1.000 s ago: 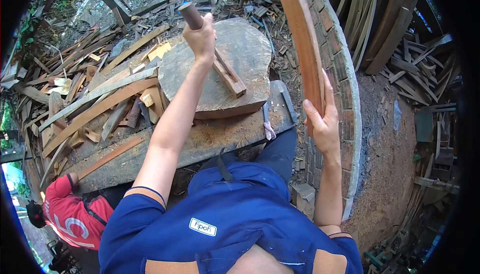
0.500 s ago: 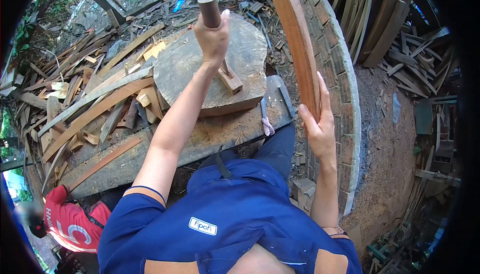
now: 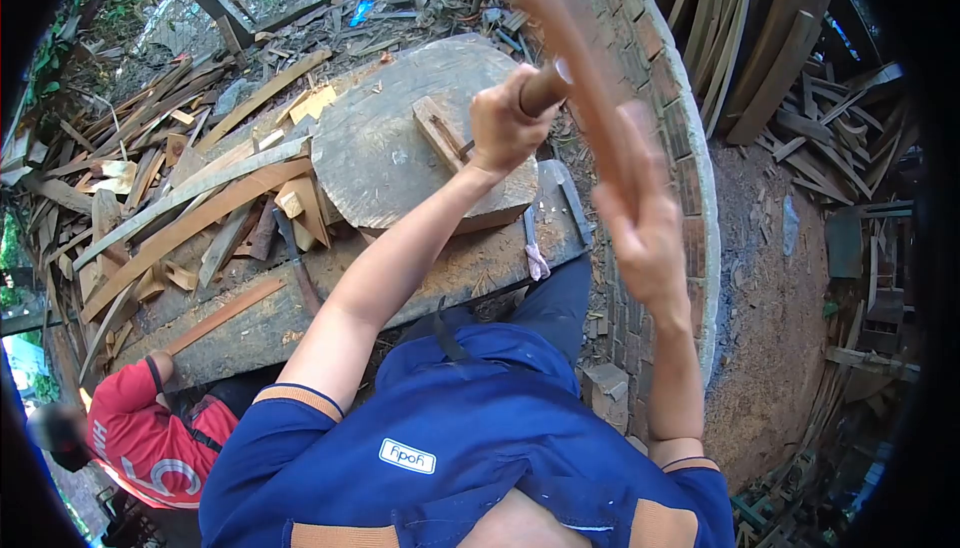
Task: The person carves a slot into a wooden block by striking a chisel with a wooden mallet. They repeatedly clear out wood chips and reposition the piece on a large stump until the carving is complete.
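Note:
My left hand (image 3: 508, 126) is wrapped round the thick wooden handle of a chisel (image 3: 541, 92), which leans to the right. Its dark blade runs down to a small slotted wood block (image 3: 436, 130) lying on a broad round chopping block (image 3: 375, 163). Part of the slotted piece is hidden behind my wrist. In my right hand (image 3: 645, 233) is a long, curved reddish-brown wooden bar (image 3: 578, 53), blurred by motion. The bar overlaps the end of the chisel handle in this view.
Offcuts (image 3: 150, 238) are heaped to the left on the bench. A tool with cloth on its handle (image 3: 536, 260) lies by the bench's front edge. A low brick wall (image 3: 690, 238) curves along the right. A person in red (image 3: 150, 438) is at the lower left.
My left hand has swung right, tilting the chisel from near upright. The wooden bar has moved up and left until it overlaps the handle's end. The person in red has shifted right.

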A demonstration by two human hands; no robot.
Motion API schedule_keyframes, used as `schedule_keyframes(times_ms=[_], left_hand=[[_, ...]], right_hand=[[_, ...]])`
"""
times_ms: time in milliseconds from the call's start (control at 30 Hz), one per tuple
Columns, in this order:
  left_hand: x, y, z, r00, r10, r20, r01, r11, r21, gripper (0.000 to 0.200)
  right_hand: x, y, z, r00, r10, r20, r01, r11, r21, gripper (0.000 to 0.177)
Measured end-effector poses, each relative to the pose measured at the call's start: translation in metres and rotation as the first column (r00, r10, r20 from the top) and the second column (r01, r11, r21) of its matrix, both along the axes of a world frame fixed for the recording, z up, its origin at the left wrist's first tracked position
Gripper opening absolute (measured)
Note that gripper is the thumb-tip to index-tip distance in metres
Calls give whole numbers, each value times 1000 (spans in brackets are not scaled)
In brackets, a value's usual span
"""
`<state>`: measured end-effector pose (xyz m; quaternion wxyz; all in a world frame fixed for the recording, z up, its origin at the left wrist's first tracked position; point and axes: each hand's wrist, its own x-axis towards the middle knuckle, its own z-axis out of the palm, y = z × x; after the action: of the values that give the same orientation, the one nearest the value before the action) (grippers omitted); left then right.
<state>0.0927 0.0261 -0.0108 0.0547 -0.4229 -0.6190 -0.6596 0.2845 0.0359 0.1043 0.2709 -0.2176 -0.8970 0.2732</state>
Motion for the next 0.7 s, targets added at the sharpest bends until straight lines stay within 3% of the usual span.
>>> schedule_keyframes(times_ms=[33,67,133,167,267,300,400,533,567,633,700], left_hand=[[2,-1,-1,998,54,-34,-56,996,-71,26],[0,1,-2,998,58,-36,-60,996,-62,26],[2,-1,-1,998,44,-39,-47,995,-85,26],[1,-2,-1,1000,21,-17,-23,997,-76,24],[3,-5,1,999,36,-11,-37,995,-93,23],[3,-3,0,1000,27,-17,-28,996,-89,23],[-1,-2,-2,998,64,-15,-65,994,-90,23],[-13,-17,5,997,-3,75,7,999,-45,21],[-22,-18,5,991,32,134,-36,999,24,20],[-50,-20,3,935,90,343,-133,986,104,18],[-76,-37,2,778,126,616,-269,952,144,18]], right_hand=[[6,-2,11,983,-20,181,71,958,-279,68],[7,1,13,984,-18,178,67,960,-271,68],[12,3,13,995,-21,-95,-5,964,-266,68],[16,1,12,977,-165,-135,116,942,-315,69],[9,-2,2,992,-99,-78,72,953,-294,68],[9,-1,2,994,-4,106,30,969,-245,67],[14,4,-2,999,32,-40,-38,985,-167,68],[1,-8,-8,997,28,-72,-45,970,-241,69],[2,-8,-16,999,29,46,-12,940,-342,69],[2,-6,-24,1000,13,22,-6,951,-311,69],[2,-7,-35,999,1,-40,-14,951,-309,68]])
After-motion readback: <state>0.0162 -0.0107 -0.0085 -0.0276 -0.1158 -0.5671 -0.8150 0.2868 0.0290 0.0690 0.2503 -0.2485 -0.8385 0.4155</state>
